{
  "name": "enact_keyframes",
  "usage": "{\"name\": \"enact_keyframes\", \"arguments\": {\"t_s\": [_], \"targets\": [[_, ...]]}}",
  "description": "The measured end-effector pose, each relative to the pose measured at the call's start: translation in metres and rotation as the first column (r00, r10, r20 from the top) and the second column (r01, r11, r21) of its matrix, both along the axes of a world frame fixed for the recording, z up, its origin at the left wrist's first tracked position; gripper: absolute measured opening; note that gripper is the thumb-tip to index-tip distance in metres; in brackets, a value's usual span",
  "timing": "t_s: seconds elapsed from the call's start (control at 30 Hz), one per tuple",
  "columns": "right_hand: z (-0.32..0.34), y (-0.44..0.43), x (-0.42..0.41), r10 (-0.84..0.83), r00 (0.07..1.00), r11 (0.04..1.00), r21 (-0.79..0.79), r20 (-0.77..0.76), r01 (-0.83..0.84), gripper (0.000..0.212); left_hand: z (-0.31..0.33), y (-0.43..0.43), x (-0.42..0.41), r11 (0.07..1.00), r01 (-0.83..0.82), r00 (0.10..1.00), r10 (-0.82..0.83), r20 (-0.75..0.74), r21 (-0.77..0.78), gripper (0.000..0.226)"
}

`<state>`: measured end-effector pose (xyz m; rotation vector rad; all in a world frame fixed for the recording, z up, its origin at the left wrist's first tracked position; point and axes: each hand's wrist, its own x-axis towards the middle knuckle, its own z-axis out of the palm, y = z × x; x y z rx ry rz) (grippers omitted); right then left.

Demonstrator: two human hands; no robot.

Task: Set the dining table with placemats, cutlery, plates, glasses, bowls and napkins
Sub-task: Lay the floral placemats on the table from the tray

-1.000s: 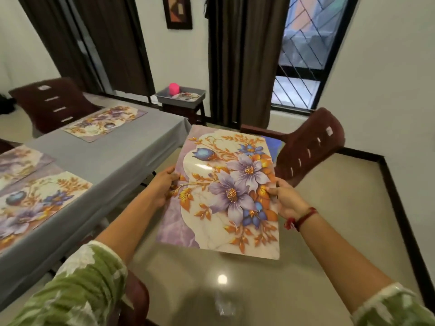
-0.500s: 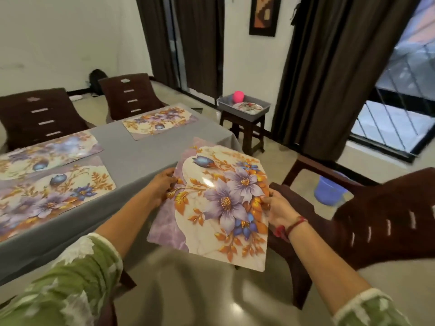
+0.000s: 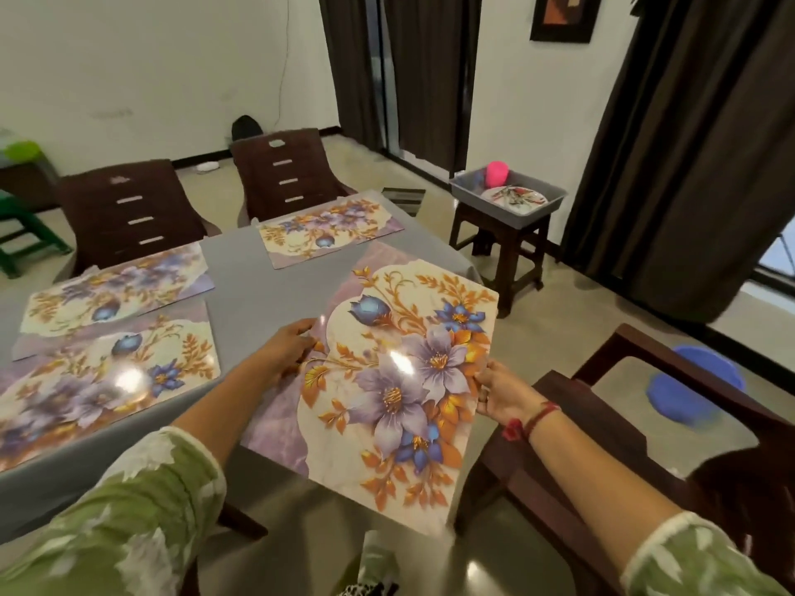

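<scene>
Placemat (image 3: 387,380) has swung over the table (image 3: 249,286) corner, pinched between left grip (image 3: 288,350) and right grip (image 3: 501,391).

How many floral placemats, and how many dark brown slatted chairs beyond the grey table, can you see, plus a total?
Floral placemats: 4
Dark brown slatted chairs beyond the grey table: 2
Total: 6

I am stretching both arms forward, bare from the forearm down. My left hand (image 3: 287,351) is gripping the left edge of the placemat (image 3: 400,406), fingers (image 3: 306,332) curled against it. My right hand (image 3: 501,393) is pinching the right edge, a red thread (image 3: 532,420) circling that wrist.
</scene>
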<state>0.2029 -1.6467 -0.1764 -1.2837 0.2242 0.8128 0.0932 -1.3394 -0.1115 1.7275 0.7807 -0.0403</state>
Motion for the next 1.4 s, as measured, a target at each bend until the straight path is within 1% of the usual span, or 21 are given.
{"name": "enact_keyframes", "arguments": {"t_s": [0.17, 0.23, 0.3, 0.37, 0.4, 0.43, 0.5, 0.57, 0.63, 0.73, 0.83, 0.9, 0.97, 1.07, 1.17, 1.2, 1.27, 1.3, 1.33, 1.37, 1.4], "targets": [[-0.005, 0.072, 0.063, -0.029, 0.996, 0.999, -0.028, 0.086, 0.031, 0.023, -0.021, 0.064, 0.071, 0.996, -0.021, 0.999, 0.024, -0.029, 0.085, 0.039], [-0.013, 0.103, 0.097, -0.113, 0.985, 0.993, -0.031, 0.129, 0.118, 0.024, -0.029, 0.097, 0.110, 0.986, -0.050, 0.998, 0.053, -0.018, 0.160, 0.040], [-0.014, 0.124, 0.117, -0.189, 0.975, 0.982, 0.020, 0.116, 0.188, 0.022, -0.030, 0.117, 0.134, 0.980, -0.071, 0.997, 0.072, 0.000, 0.188, 0.038], [-0.039, 0.182, 0.170, -0.288, 0.956, 0.956, -0.039, 0.054, 0.290, 0.023, -0.041, 0.172, 0.181, 0.980, -0.060, 0.989, 0.085, -0.124, 0.192, 0.048], [-0.040, 0.184, 0.170, -0.321, 0.946, 0.945, -0.051, 0.043, 0.323, 0.023, -0.045, 0.173, 0.177, 0.969, -0.023, 0.984, 0.065, -0.165, 0.247, 0.052], [-0.042, 0.188, 0.168, -0.343, 0.939, 0.938, -0.039, 0.022, 0.343, 0.020, -0.050, 0.175, 0.174, 0.948, 0.014, 0.983, 0.045, -0.178, 0.318, 0.052], [-0.051, 0.207, 0.179, -0.397, 0.918, 0.917, -0.048, -0.010, 0.396, 0.010, -0.059, 0.190, 0.186, 0.886, 0.016, 0.991, 0.048, -0.126, 0.463, 0.042], [-0.067, 0.235, 0.192, -0.449, 0.892, 0.892, -0.089, -0.051, 0.444, 0.014, -0.076, 0.209, 0.211, 0.809, 0.049, 0.992, 0.031, -0.125, 0.586, 0.032], [-0.076, 0.258, 0.197, -0.498, 0.863, 0.864, -0.131, -0.083, 0.486, 0.020, -0.091, 0.220, 0.236, 0.725, 0.141, 0.983, -0.023, -0.181, 0.674, 0.034], [-0.087, 0.273, 0.200, -0.506, 0.856, 0.857, -0.167, -0.101, 0.487, 0.020, -0.112, 0.233, 0.259, 0.555, 0.317, 0.941, -0.085, -0.327, 0.769, 0.043], [-0.089, 0.273, 0.205, -0.421, 0.902, 0.891, -0.228, -0.093, 0.392, 0.018, -0.129, 0.247, 0.270, 0.484, 0.440, 0.888, -0.107, -0.448, 0.757, 0.047], [-0.083, 0.267, 0.206, -0.290, 0.953, 0.925, -0.279, -0.085, 0.256, 0.014, -0.137, 0.254, 0.275, 0.481, 0.473, 0.871, -0.128, -0.474, 0.738, 0.050], [-0.080, 0.262, 0.203, -0.202, 0.974, 0.935, -0.316, -0.102, 0.161, 0.009, -0.140, 0.258, 0.278, 0.499, 0.503, 0.850, -0.138, -0.508, 0.705, 0.051], [-0.084, 0.259, 0.202, -0.226, 0.970, 0.941, -0.279, -0.086, 0.194, 0.015, -0.136, 0.250, 0.279, 0.490, 0.506, 0.848, -0.135, -0.512, 0.709, 0.047], [-0.089, 0.263, 0.214, -0.307, 0.950, 0.922, -0.268, -0.066, 0.279, 0.017, -0.138, 0.213, 0.262, 0.445, 0.473, 0.881, -0.247, -0.403, 0.761, 0.058], [-0.089, 0.265, 0.219, -0.317, 0.945, 0.921, -0.265, -0.080, 0.286, 0.015, -0.142, 0.196, 0.252, 0.474, 0.492, 0.869, -0.313, -0.382, 0.730, 0.065], [-0.090, 0.268, 0.226, -0.298, 0.951, 0.913, -0.316, -0.087, 0.258, 0.006, -0.153, 0.166, 0.236, 0.541, 0.568, 0.823, -0.384, -0.418, 0.621, 0.077], [-0.090, 0.268, 0.229, -0.272, 0.962, 0.885, -0.401, -0.036, 0.235, 0.006, -0.159, 0.157, 0.231, 0.548, 0.600, 0.799, -0.385, -0.461, 0.583, 0.084], [-0.091, 0.267, 0.231, -0.230, 0.971, 0.820, -0.524, 0.068, 0.231, 0.017, -0.166, 0.152, 0.227, 0.532, 0.621, 0.782, -0.369, -0.503, 0.575, 0.093], [-0.091, 0.263, 0.232, -0.177, 0.963, 0.728, -0.631, 0.202, 0.266, 0.035, -0.171, 0.149, 0.224, 0.502, 0.631, 0.773, -0.349, -0.530, 0.591, 0.106], [-0.088, 0.260, 0.232, -0.095, 0.940, 0.659, -0.688, 0.326, 0.305, 0.054, -0.175, 0.149, 0.223, 0.479, 0.633, 0.772, -0.333, -0.541, 0.608, 0.117]]}}
